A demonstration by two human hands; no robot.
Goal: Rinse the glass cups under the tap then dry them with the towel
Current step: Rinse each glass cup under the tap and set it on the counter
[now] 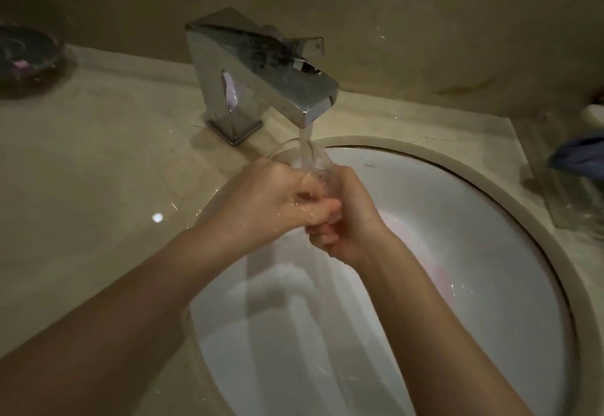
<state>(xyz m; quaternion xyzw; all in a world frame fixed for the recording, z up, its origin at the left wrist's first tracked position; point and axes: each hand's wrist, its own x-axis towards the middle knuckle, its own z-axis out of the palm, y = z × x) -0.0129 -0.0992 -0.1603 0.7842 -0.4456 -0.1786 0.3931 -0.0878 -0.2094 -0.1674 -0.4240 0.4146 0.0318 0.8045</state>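
A clear glass cup is held under the chrome tap, and a stream of water runs from the spout into its mouth. My left hand grips the cup from the left and my right hand grips it from the right; their fingers meet around its lower part. Both hands hide most of the glass, so only its rim shows. The hands are wet and hover over the back of the white sink.
A beige stone counter surrounds the sink. At the right edge stands a clear glass holder with a blue cloth on it. A dark dish sits at the far left by the wall.
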